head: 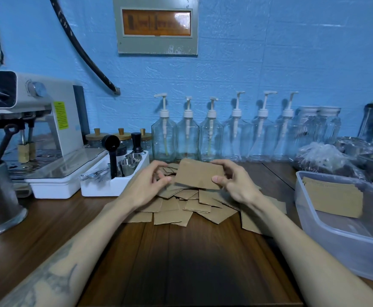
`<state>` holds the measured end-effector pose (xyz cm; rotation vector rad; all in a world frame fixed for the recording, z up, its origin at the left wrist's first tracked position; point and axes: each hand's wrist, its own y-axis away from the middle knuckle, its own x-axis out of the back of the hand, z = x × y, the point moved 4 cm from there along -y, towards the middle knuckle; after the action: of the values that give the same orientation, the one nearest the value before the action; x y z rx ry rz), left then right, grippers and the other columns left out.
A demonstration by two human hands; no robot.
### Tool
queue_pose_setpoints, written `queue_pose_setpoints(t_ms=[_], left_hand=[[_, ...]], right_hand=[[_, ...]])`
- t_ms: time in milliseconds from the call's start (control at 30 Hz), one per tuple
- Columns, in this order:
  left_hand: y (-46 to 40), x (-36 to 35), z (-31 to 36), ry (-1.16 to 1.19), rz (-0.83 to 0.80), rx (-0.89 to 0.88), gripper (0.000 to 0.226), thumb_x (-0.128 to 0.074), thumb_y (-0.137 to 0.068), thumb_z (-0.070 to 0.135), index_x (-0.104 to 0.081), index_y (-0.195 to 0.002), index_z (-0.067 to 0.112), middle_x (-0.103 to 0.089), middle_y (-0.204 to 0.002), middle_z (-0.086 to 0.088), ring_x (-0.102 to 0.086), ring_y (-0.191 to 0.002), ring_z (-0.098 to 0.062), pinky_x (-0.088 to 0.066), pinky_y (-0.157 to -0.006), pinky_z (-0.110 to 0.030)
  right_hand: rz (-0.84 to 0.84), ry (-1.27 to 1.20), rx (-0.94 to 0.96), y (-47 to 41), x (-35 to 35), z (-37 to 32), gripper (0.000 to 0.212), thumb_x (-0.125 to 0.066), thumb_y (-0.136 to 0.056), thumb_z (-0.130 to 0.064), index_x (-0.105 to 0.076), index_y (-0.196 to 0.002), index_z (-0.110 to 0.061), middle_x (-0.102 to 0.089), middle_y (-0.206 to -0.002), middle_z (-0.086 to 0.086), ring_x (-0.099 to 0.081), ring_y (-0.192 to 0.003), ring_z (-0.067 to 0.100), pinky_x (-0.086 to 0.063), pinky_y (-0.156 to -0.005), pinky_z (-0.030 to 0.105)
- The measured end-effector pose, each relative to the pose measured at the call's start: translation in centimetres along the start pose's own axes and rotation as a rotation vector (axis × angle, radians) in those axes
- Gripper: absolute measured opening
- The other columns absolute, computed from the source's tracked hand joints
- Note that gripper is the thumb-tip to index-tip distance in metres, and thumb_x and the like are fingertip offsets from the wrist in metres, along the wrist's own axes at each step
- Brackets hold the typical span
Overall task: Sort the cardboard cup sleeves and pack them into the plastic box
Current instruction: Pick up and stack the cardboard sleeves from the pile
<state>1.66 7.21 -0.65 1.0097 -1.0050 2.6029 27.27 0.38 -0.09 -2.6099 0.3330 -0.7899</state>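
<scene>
Held at frame centre above a loose pile of cup sleeves (194, 204) on the desk (181, 262): one flattened cardboard sleeve (200, 173), long axis running left to right, far edge tipped up toward the wall. Gripped at its right end by right hand (236, 185), thumb in front and fingers (223, 163) curled behind; left hand (154, 182) curled at its left edge, pinching there. Plastic box (336, 235) at right of frame, a stack of sleeves (334, 200) already inside. Likely risks: sleeve slipping back into the pile, or landing crooked on the stack.
</scene>
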Motion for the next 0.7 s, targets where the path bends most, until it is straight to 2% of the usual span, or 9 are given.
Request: queue_pose_setpoints(t_ms=[67,133,267,367,467,567,700], left_hand=[[0.1,0.4,-0.7,-0.115,-0.015,0.005,0.033,-0.060,-0.095,0.039,-0.057,-0.125,0.026,-0.061,-0.095,0.014,-0.058,-0.087,-0.007,-0.051,-0.081,-0.034],[0.2,0.2,-1.1,-0.175,-0.051,0.011,0.032,-0.059,-0.095,0.040,-0.060,-0.122,0.023,-0.058,-0.103,0.009,-0.057,-0.096,-0.009,-0.049,-0.087,-0.033],[0.3,-0.9,-0.9,-0.202,-0.131,0.061,0.056,-0.053,-0.091,0.060,-0.054,-0.133,0.022,-0.053,-0.128,0.005,-0.050,-0.121,-0.012,-0.044,-0.103,-0.039],[0.1,-1.6,-0.2,-0.192,-0.187,0.048,0.065,-0.054,-0.090,0.061,-0.048,-0.142,0.023,-0.047,-0.144,0.003,-0.042,-0.134,-0.015,-0.038,-0.111,-0.041],[-0.1,-2.4,0.4,-0.217,-0.257,0.029,0.063,-0.056,-0.091,0.058,-0.046,-0.144,0.026,-0.050,-0.145,0.002,-0.042,-0.134,-0.017,-0.038,-0.110,-0.042],[-0.1,-2.4,0.4,-0.201,-0.236,0.021,0.060,-0.061,-0.090,0.051,-0.051,-0.141,0.022,-0.054,-0.141,0.002,-0.047,-0.130,-0.016,-0.040,-0.108,-0.040],[-0.1,-1.8,0.1,-0.040,-0.179,0.045,0.061,-0.075,-0.083,0.042,-0.055,-0.135,0.019,-0.055,-0.130,0.003,-0.050,-0.123,-0.012,-0.039,-0.106,-0.028]], right_hand=[[0.052,-0.014,-0.026,0.0,0.8,0.3,0.039,-0.070,-0.089,-0.010,-0.061,-0.116,-0.037,-0.067,-0.103,0.012,-0.059,-0.091,0.033,-0.051,-0.081,0.039],[0.084,-0.025,-0.055,-0.1,1.4,0.6,0.038,-0.070,-0.090,-0.009,-0.062,-0.120,-0.031,-0.067,-0.104,0.007,-0.062,-0.098,0.029,-0.053,-0.085,0.040],[0.110,-0.008,-0.095,-0.1,1.9,0.9,0.039,-0.069,-0.090,-0.010,-0.062,-0.125,-0.026,-0.067,-0.107,0.002,-0.062,-0.105,0.023,-0.051,-0.099,0.045],[0.100,0.005,-0.105,-0.1,1.7,0.9,0.040,-0.069,-0.090,-0.011,-0.061,-0.126,-0.027,-0.067,-0.110,0.003,-0.061,-0.107,0.022,-0.049,-0.102,0.045],[0.102,0.034,-0.110,-0.1,1.7,1.2,0.041,-0.070,-0.090,-0.013,-0.061,-0.127,-0.028,-0.067,-0.111,0.004,-0.061,-0.108,0.023,-0.047,-0.103,0.044],[0.121,0.030,-0.125,-0.2,1.9,1.3,0.041,-0.069,-0.091,-0.014,-0.061,-0.128,-0.027,-0.067,-0.110,0.003,-0.061,-0.106,0.022,-0.048,-0.102,0.045],[0.146,0.021,-0.129,-0.3,2.0,1.3,0.040,-0.069,-0.091,-0.014,-0.060,-0.129,-0.025,-0.067,-0.110,0.004,-0.061,-0.106,0.022,-0.048,-0.102,0.045]])
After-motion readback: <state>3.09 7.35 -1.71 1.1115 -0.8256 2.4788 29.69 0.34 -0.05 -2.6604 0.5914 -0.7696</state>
